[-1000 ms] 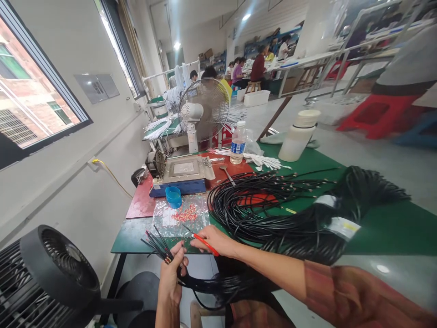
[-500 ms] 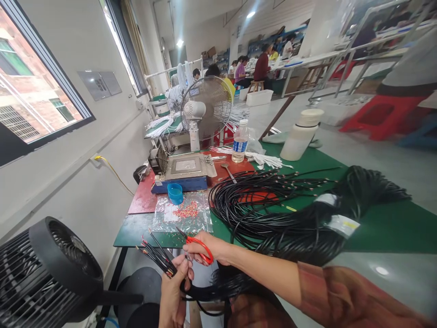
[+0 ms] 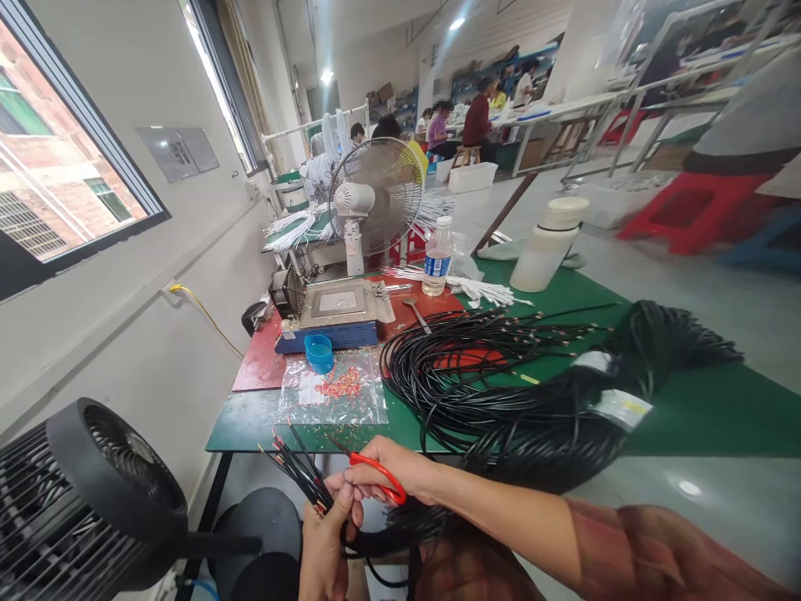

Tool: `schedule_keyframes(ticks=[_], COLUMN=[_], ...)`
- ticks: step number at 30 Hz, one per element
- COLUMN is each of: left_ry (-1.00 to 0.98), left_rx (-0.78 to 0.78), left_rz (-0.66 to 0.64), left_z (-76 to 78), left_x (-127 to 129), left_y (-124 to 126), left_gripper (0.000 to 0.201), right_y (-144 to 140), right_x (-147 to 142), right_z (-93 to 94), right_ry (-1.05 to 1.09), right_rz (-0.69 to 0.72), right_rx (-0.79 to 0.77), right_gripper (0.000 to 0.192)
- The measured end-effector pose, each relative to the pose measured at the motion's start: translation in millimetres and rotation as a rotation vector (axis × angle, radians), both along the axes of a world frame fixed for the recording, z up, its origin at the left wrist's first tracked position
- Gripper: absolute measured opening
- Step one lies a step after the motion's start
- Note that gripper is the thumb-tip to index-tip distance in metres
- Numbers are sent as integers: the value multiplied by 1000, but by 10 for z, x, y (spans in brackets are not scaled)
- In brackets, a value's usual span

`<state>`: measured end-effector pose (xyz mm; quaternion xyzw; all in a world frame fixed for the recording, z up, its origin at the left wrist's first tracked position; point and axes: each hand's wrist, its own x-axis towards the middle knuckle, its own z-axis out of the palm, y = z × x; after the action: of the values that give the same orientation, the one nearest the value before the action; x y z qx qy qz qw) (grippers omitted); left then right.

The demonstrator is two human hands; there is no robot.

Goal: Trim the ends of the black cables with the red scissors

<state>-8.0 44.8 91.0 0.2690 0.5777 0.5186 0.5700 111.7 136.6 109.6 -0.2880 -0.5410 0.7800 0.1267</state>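
My left hand [image 3: 326,534] is closed around a bundle of black cables [image 3: 299,474], whose stripped ends with red and pale inner wires fan out up and to the left. The rest of that bundle runs off to the right over my lap. My right hand [image 3: 381,472] grips red-handled scissors [image 3: 393,484], their dark blades pointing up and left above the cable ends. Its fingertips meet my left thumb and fingers at the bundle; whether they pinch a single cable there is hidden.
On the green table [image 3: 250,421] lie a clear plastic bag [image 3: 369,409] with red and yellow scraps, a blue cup [image 3: 319,355], a heating plate [image 3: 335,309] and a large black cable heap [image 3: 501,409]. Two bottles stand behind. A black fan [image 3: 93,492] is at left; people sit farther off.
My right hand with the scissors has shifted slightly right and down. My left hand and the cable bundle have moved a little right. The view has turned slightly.
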Motion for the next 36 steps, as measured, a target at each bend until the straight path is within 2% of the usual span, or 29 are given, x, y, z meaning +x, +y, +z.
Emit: schedule_keyframes(ticks=[6,11,15,21,25,30,36], left_ry=[-76,-131,-143,-154,-157,-154,-171], left_rx=[13,59,53,37,24,24,28], left_rz=[6,3,8,-20,-44,-40,-45], left_z=[-11,-53,-71,-67,-54,-83,-124], left_x=[11,-8,4,27,25,14,10], left_y=[-47,-64,-51,-38,-44,-45,-88], left_gripper=[20,21,21,25,24,23,18], right_y=[23,-25,-59,-5,67,73,28], right_x=[-23,-50,-40,10,26,34,45], right_z=[-19,19,44,36,37,56,-92], right_ry=[-32,-27,-43,25,-6,-44,24], right_rz=[57,51,18,14,109,126,153], right_rx=[-340,-425,-424,-226,-244,-278,-362], right_gripper=[28,28,28,38,38,30,33])
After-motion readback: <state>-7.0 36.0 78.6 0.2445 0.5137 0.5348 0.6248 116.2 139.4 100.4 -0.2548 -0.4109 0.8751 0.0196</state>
